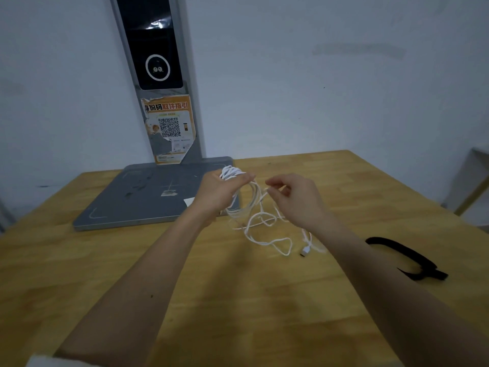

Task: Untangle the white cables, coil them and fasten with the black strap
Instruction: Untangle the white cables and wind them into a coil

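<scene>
- My left hand (221,190) is raised over the wooden table (132,260), fingers clenched around a bundle of loops of the white cables (254,207); the top of the coil bulges out above my thumb, the rest hangs below my palm.
- My right hand (293,197) is level with the left and just beside it, thumb and fingertips pinched on a single strand that runs across to the coil.
- The loose remainder of the cables trails down between my hands onto the table and lies there in a few slack, crossing loops.
- One plug end (306,251) rests on the table below my right wrist, at the near edge of the slack; its tip looks dark, type too small to tell.
- The black strap (404,256) lies flat on the table to the right of my right forearm, apart from the cables, curved with its ends overlapping at the near end; part of it is hidden behind my arm.
- A grey flat base (148,202) sits at the far left of the table, an upright grey column (158,75) rising from its back edge with a dark screen and an orange QR sticker (169,125).
- My left hand is in front of the base's near right corner.
</scene>
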